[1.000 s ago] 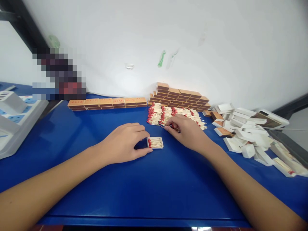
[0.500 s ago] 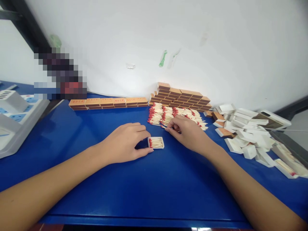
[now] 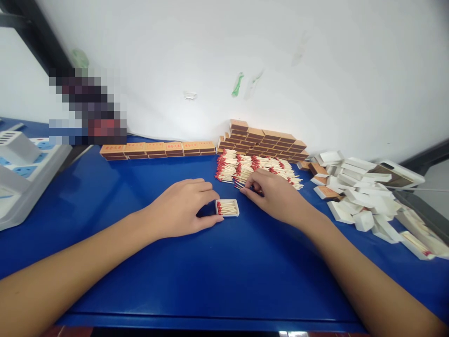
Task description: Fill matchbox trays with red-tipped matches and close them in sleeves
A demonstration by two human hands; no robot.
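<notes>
The left hand [image 3: 187,208] has its thumb and pointing finger on the left end of a little white tray [image 3: 231,216], holding it between them. The tray sits flat on the blue table [image 3: 210,276], in front of the person. In the tray is a layer of small matches [image 3: 228,207], with their red tips at the left end.

The right hand [image 3: 275,192] is a bit farther back and to the right. Its thumb and finger are close together at the front edge of a big heap of matches [image 3: 259,162]. A few red tips show by its fingertips, but I cannot tell if a match is pinched there.

Just behind the heap, brown matchboxes are piled up like steps in a brick stack [image 3: 266,139]. To the left of it runs a long, low row of matchboxes [image 3: 157,150]. Over on the right is a messy bunch of white trays [image 3: 361,192], and near them one more tray with matches in it [image 3: 417,244]. At the far left is a white power strip [image 3: 10,213]. Behind everything is a white wall [image 3: 210,56].
</notes>
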